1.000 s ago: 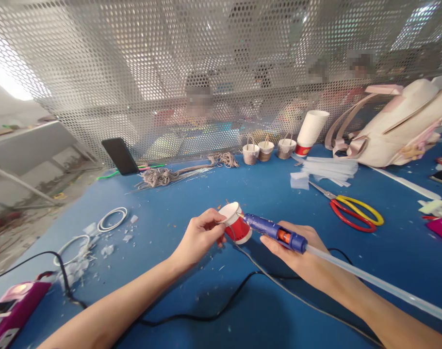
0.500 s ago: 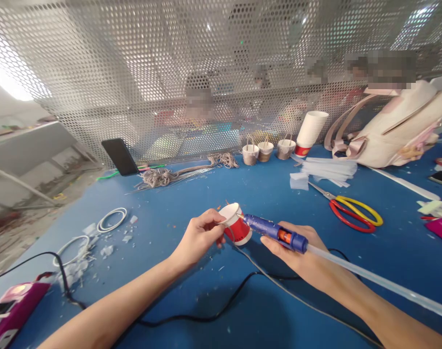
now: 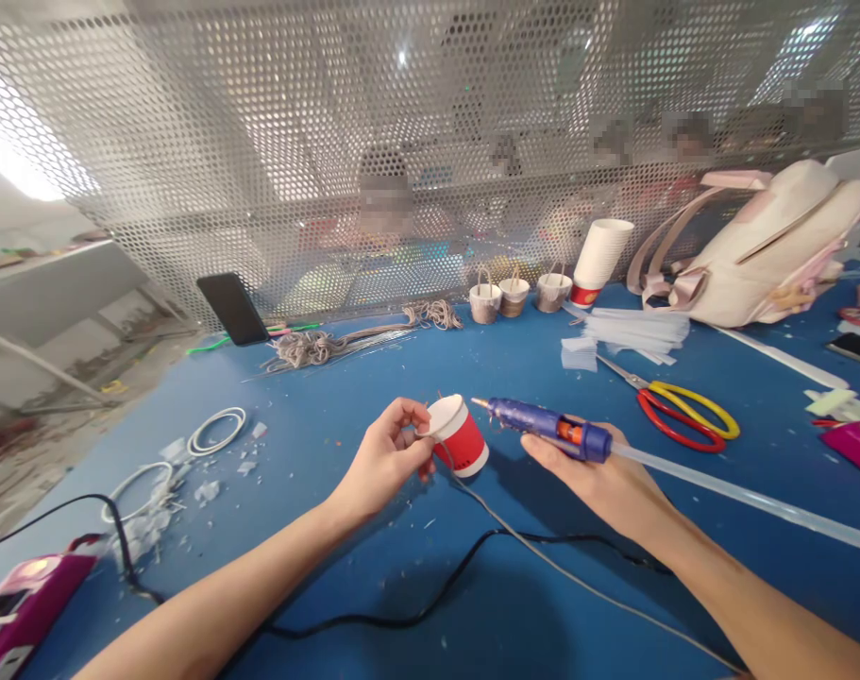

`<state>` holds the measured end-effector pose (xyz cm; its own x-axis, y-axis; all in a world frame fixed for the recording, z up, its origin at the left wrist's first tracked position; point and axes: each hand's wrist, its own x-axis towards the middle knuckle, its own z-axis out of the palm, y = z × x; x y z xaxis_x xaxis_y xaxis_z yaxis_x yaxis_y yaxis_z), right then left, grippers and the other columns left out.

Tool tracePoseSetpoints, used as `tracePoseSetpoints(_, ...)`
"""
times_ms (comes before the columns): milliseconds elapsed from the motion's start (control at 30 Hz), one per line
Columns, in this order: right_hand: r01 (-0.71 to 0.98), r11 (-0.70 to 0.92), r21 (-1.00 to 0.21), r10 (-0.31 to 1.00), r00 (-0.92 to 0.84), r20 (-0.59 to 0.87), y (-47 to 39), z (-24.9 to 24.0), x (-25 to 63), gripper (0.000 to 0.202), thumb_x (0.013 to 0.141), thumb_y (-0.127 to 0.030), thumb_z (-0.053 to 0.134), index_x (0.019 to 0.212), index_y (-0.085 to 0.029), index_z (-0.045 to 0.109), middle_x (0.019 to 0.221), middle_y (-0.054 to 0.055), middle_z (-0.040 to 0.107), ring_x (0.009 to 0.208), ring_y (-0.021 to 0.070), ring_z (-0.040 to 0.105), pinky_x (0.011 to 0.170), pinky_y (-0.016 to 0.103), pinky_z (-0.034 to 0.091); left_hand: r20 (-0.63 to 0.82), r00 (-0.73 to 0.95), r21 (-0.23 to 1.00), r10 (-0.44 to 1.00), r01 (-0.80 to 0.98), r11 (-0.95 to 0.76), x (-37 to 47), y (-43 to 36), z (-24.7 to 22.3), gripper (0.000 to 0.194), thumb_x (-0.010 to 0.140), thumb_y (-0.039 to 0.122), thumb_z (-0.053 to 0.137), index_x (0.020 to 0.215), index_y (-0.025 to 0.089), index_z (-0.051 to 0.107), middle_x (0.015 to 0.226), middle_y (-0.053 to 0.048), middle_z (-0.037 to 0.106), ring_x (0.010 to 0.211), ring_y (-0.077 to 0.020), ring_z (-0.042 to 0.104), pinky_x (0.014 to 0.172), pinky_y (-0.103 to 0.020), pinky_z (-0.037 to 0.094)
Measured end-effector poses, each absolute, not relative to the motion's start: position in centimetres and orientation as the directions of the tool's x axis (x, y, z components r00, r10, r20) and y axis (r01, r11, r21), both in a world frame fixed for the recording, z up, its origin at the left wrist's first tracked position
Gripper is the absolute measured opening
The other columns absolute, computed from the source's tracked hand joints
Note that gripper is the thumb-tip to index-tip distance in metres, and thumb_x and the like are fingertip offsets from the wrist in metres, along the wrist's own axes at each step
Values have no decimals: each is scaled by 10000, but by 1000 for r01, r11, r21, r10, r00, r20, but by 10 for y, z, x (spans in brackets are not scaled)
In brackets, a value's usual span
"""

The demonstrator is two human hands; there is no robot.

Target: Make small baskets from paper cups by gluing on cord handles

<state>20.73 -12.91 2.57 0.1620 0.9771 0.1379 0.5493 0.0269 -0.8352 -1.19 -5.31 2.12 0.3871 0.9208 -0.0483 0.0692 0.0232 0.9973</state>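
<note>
A red and white paper cup (image 3: 466, 442) is tilted above the blue table, its open rim toward the upper left. My left hand (image 3: 394, 451) pinches the cup's rim together with a thin grey cord (image 3: 514, 531), which trails down to the lower right. In my right hand (image 3: 599, 482) is a blue glue gun (image 3: 535, 422) with a long translucent glue stick (image 3: 741, 498) out of its back. The gun's nozzle points left, a short gap away from the cup's rim.
Red and yellow scissors (image 3: 684, 416) lie right of the glue gun. Behind are white strips (image 3: 634, 331), stacked cups (image 3: 603, 255), small handled cups (image 3: 484, 302), cord bundles (image 3: 309, 348), a phone (image 3: 232, 308) and a bag (image 3: 762, 246). A black cable (image 3: 430, 604) crosses the front.
My right hand has drawn the glue gun back to the right, so its nozzle has come off the cup's rim. My left hand and the cup stay nearly where they were.
</note>
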Motion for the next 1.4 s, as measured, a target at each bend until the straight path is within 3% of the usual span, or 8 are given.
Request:
tracePoseSetpoints(167, 571, -99, -815, 955, 285, 83, -100, 8, 225, 445, 805, -571, 493, 629, -182, 622, 482, -12, 555, 449, 131, 526, 434, 234, 403, -44, 356, 994, 933, 112, 4, -11, -52, 22, 184, 691, 214, 601, 785, 184, 446, 604, 79, 517, 458, -68, 536, 455, -202, 430)
tracePoseSetpoints(500, 744, -104, -660, 965, 236, 114, -66, -17, 243, 315, 776, -413, 569, 921, -154, 674, 812, 77, 712, 779, 255, 666, 671, 329, 486, 3, 350, 978, 937, 192, -75, -11, -54, 24, 134, 688, 212, 595, 751, 185, 479, 575, 57, 571, 510, -95, 558, 519, -224, 448)
tracePoseSetpoints(633, 800, -100, -591, 971, 208, 118, -81, -8, 253, 309, 748, -429, 605, 924, -182, 663, 840, 78, 713, 779, 267, 665, 648, 328, 475, 21, 353, 965, 935, 236, -111, -12, -54, 25, 98, 704, 224, 590, 734, 180, 508, 560, 48, 581, 492, -97, 550, 530, -232, 448)
tracePoseSetpoints(800, 957, -128, -261, 933, 205, 295, -119, 11, 258, 250, 768, -438, 595, 664, -211, 587, 602, 53, 653, 594, 249, 624, 555, 324, 410, 67, 363, 937, 929, 297, -183, -13, -56, 25, 76, 732, 243, 579, 708, 180, 544, 549, 44, 579, 478, -99, 547, 509, -225, 436)
tracePoseSetpoints(1033, 827, 427, -365, 825, -192, 532, -131, 23, 188, 160, 896, -262, 512, 765, -193, 573, 727, 36, 647, 664, 160, 594, 641, 279, 434, 140, 377, 918, 915, 298, -263, -11, -64, 28, 93, 756, 241, 568, 689, 180, 546, 558, 41, 560, 462, -88, 529, 487, -210, 427)
tracePoseSetpoints(1167, 842, 465, -275, 777, -239, 582, -112, 16, 162, 206, 862, -309, 600, 703, -180, 577, 662, 28, 632, 619, 163, 578, 617, 299, 381, 181, 373, 893, 910, 326, -311, -12, -70, 32, 123, 770, 252, 571, 673, 178, 553, 585, 34, 556, 482, -87, 526, 491, -207, 418)
tracePoseSetpoints(1267, 838, 479, -260, 755, -243, 610, -104, 12, 156, 191, 867, -232, 573, 683, -181, 575, 638, 18, 629, 599, 153, 566, 604, 301, 358, 176, 378, 881, 909, 352, -317, -13, -71, 33, 140, 774, 254, 570, 658, 178, 547, 572, 32, 555, 484, -89, 522, 492, -208, 409)
tracePoseSetpoints(1400, 751, 495, -437, 783, -168, 599, -104, 13, 155, 207, 823, -120, 511, 632, -197, 523, 622, 8, 581, 604, 142, 529, 594, 275, 396, 157, 386, 876, 909, 370, -309, -14, -70, 32, 135, 779, 253, 557, 667, 180, 543, 548, 34, 554, 473, -93, 518, 488, -211, 405)
